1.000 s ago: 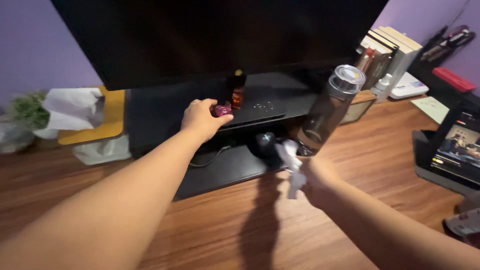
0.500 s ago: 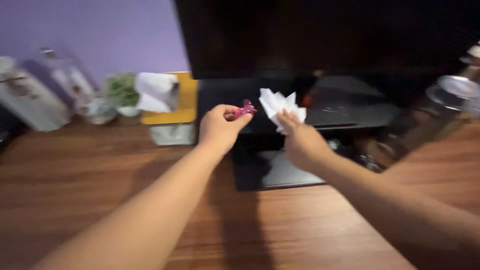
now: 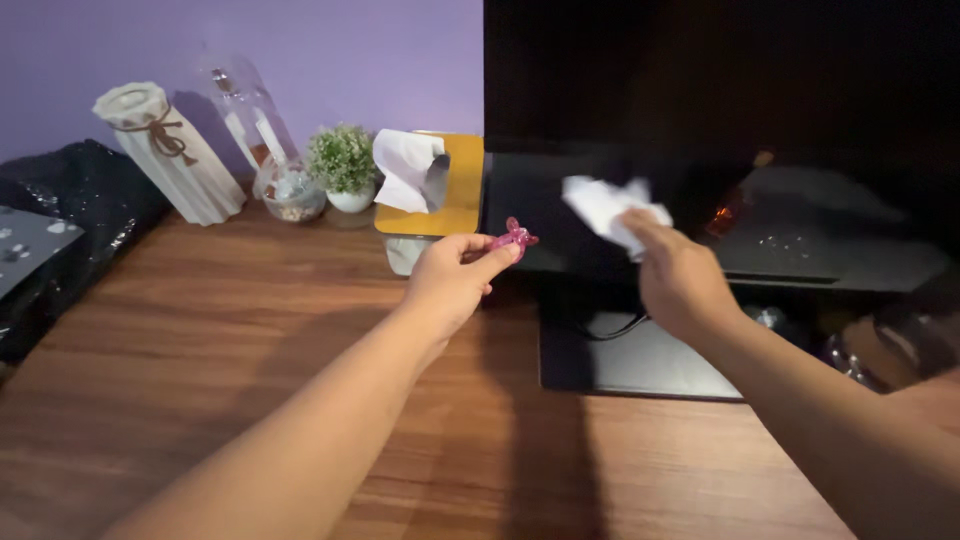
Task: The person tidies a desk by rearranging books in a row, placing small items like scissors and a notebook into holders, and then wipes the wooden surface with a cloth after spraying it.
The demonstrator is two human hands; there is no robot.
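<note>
The left hand [image 3: 450, 280] pinched a pink trinket [image 3: 514, 238] above the desk's [image 3: 200, 340] open wood; the right hand [image 3: 680, 280] gripped a tissue [image 3: 600, 203] near the monitor's [image 3: 720, 90] lower edge.

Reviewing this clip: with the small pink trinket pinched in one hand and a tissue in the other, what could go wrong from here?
1. The pink trinket sits only at the fingertips of the left hand, above the wooden desk; it might slip and drop.
2. The right hand holds its crumpled tissue close to the dark monitor; a careless sweep may bump the screen or the small amber bottle.
</note>
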